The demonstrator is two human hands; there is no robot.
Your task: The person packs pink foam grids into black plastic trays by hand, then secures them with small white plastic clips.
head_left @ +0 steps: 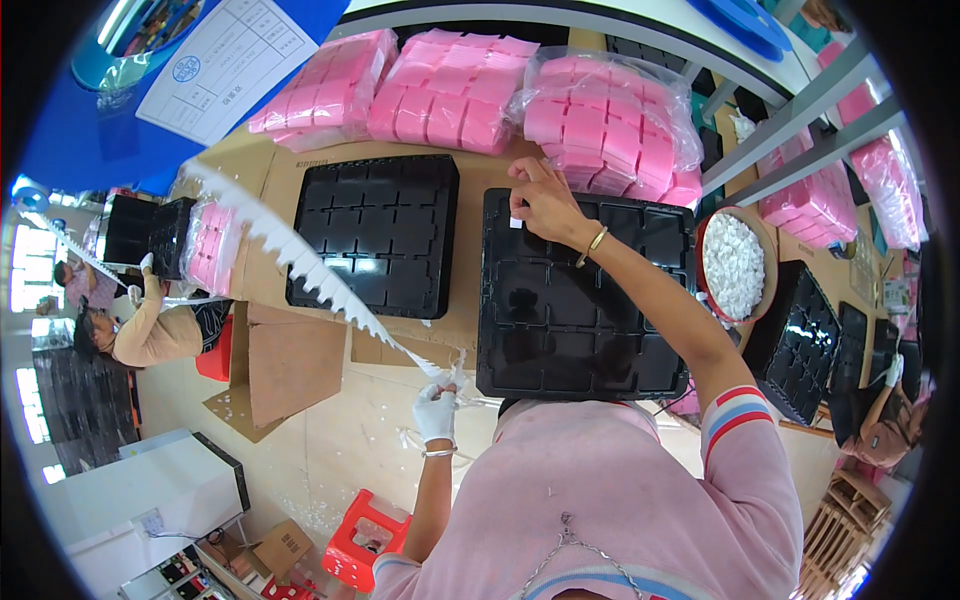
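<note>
My left hand (pixel 436 412), in a white glove, is closed on the lower end of a long white strip (pixel 330 285) with a toothed edge. The strip slants up and away to the far left. My bare right hand (pixel 548 205) is at the far left corner of the nearer black plastic tray (pixel 585 300), its fingers bent together. A small white piece (pixel 516 220) shows at its thumb side, against the tray; the exact hold is partly hidden. The tray has rows of square compartments.
A stack of black trays (pixel 375 235) stands left on the cardboard-covered table. Bagged pink foam blocks (pixel 455 90) line the back. A bowl of white pieces (pixel 735 262) stands right. A red stool (pixel 365 540) and open carton (pixel 290 365) are lower left. Other people (pixel 150 325) work nearby.
</note>
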